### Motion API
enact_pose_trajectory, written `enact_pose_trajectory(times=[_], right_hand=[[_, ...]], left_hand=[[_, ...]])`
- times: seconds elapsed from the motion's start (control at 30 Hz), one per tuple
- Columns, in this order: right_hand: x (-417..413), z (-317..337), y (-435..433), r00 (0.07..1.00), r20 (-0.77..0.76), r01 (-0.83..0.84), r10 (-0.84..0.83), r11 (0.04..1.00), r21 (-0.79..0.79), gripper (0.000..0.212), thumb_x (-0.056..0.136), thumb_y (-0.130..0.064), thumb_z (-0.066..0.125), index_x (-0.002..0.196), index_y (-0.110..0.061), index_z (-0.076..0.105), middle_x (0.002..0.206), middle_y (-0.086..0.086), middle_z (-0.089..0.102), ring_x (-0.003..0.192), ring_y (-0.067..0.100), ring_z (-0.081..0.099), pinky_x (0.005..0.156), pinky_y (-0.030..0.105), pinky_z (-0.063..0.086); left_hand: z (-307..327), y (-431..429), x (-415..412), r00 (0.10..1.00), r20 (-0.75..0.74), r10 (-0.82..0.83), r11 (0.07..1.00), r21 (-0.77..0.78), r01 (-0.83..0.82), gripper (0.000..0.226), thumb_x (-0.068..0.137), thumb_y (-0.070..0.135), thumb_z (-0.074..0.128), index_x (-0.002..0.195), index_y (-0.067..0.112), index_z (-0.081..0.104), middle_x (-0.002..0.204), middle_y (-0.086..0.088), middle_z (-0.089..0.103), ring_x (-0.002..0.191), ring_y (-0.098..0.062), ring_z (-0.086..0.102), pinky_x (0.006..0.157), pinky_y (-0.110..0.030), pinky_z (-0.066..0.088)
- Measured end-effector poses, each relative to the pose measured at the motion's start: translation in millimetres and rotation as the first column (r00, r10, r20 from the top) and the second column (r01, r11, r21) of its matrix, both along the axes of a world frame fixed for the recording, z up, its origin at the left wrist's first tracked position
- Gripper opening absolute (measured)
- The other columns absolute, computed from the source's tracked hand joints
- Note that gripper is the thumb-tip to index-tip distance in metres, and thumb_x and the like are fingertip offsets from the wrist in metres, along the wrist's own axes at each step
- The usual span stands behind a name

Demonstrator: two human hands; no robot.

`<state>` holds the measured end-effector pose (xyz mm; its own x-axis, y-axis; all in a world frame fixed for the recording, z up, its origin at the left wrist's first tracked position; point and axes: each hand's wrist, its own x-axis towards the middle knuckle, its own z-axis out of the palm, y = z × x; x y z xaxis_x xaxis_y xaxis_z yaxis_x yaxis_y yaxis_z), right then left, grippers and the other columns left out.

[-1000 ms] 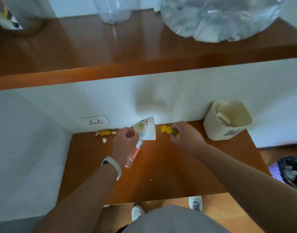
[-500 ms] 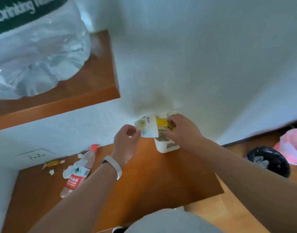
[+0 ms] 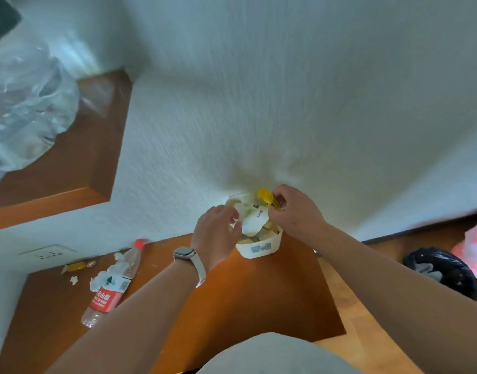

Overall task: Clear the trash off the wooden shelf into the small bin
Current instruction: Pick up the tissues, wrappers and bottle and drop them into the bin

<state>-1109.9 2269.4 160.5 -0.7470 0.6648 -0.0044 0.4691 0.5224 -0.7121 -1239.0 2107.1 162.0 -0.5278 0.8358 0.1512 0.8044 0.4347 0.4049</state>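
Observation:
The small cream bin (image 3: 259, 248) stands at the back right of the wooden shelf (image 3: 259, 298), against the wall. My left hand (image 3: 214, 230) holds a white paper wrapper (image 3: 255, 220) over the bin's mouth, partly inside it. My right hand (image 3: 294, 211) pinches a yellow wrapper (image 3: 267, 199) just above the bin's far rim. On the shelf's left lie an empty plastic bottle (image 3: 112, 284) with a red label, a crumpled white tissue (image 3: 97, 280), a gold candy wrapper (image 3: 76, 265) and a small white scrap (image 3: 74, 279).
An upper wooden shelf (image 3: 78, 168) at top left carries a large clear water jug (image 3: 24, 114). A wall socket (image 3: 47, 256) sits behind the lower shelf. On the floor to the right are a black-lined bin (image 3: 445, 271) and a pink bag (image 3: 475, 247).
Both hands carried the white and yellow wrappers from the shelf's middle rightward to the small bin. The view swung right. The white wrapper has dropped lower into the bin's mouth.

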Motion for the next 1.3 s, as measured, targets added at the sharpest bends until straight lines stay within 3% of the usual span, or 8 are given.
enact_pose_trajectory(times=[0.27,0.47,0.53,0.77,0.97,1.1,1.3], right_hand=[[-8.7,-13.4,11.9,0.997,0.016,-0.077,0.077,0.997,0.007,0.009,0.081,-0.026,0.061,0.084,-0.019,0.058,0.076,-0.006,0.055,0.067,0.012,0.051,0.057,0.032,0.041],[-10.2,-19.9,9.0,0.974,0.148,-0.192,0.171,0.972,0.14,0.03,0.087,-0.028,0.06,0.113,-0.014,0.062,0.098,0.001,0.06,0.087,0.02,0.056,0.076,0.036,0.048],[-8.4,-20.7,7.4,0.959,0.203,-0.239,0.199,0.951,0.198,0.029,0.089,-0.03,0.057,0.112,-0.013,0.061,0.099,0.003,0.06,0.088,0.022,0.056,0.078,0.038,0.048],[-3.7,-17.6,3.5,0.925,0.29,-0.324,0.245,0.907,0.267,0.03,0.093,-0.033,0.05,0.115,-0.015,0.061,0.108,0.002,0.06,0.096,0.022,0.054,0.086,0.039,0.044],[-13.2,-6.6,-10.0,0.902,0.267,-0.417,0.34,0.847,0.33,0.03,0.096,-0.036,0.044,0.112,-0.014,0.06,0.097,-0.003,0.056,0.089,0.02,0.053,0.079,0.035,0.044],[-29.0,2.4,-28.5,0.858,0.265,-0.512,0.44,0.774,0.373,0.039,0.096,-0.04,0.044,0.124,-0.015,0.056,0.117,0.001,0.06,0.101,0.022,0.053,0.086,0.039,0.046],[-61.2,5.1,-70.8,0.803,0.278,-0.594,0.528,0.661,0.46,0.046,0.096,-0.045,0.044,0.132,-0.018,0.054,0.14,0.001,0.052,0.127,0.021,0.045,0.1,0.039,0.038]], left_hand=[[-18.3,2.8,7.5,0.977,-0.046,-0.208,0.961,-0.194,0.195,0.016,0.097,0.028,0.053,0.105,0.025,0.067,0.1,0.009,0.066,0.092,-0.013,0.058,0.087,-0.027,0.039],[-25.3,0.0,7.0,0.962,-0.013,-0.274,0.93,-0.258,0.261,0.024,0.099,0.029,0.047,0.107,0.028,0.069,0.1,0.011,0.066,0.09,-0.013,0.057,0.089,-0.032,0.044],[-25.9,-2.1,7.3,0.962,0.019,-0.273,0.931,-0.248,0.269,0.024,0.099,0.032,0.048,0.107,0.03,0.07,0.1,0.012,0.066,0.089,-0.01,0.055,0.09,-0.032,0.044],[-16.9,-18.5,-2.4,0.987,0.037,-0.156,0.974,-0.161,0.16,0.028,0.098,0.037,0.052,0.119,0.025,0.066,0.121,0.008,0.065,0.111,-0.013,0.055,0.098,-0.032,0.039],[-2.9,-42.8,-11.4,0.997,-0.056,-0.052,0.964,-0.262,0.035,0.042,0.102,0.042,0.041,0.141,0.027,0.049,0.149,0.005,0.046,0.139,-0.018,0.036,0.114,-0.039,0.025],[1.3,-68.0,-13.2,0.994,-0.11,-0.003,0.935,-0.353,-0.036,0.049,0.103,0.047,0.035,0.149,0.031,0.034,0.16,0.004,0.027,0.147,-0.021,0.02,0.121,-0.043,0.015],[3.2,-117.2,-29.3,0.98,-0.16,0.119,0.922,-0.349,-0.169,0.054,0.102,0.049,0.035,0.152,0.03,0.027,0.162,0.002,0.024,0.149,-0.022,0.017,0.119,-0.044,0.013]])
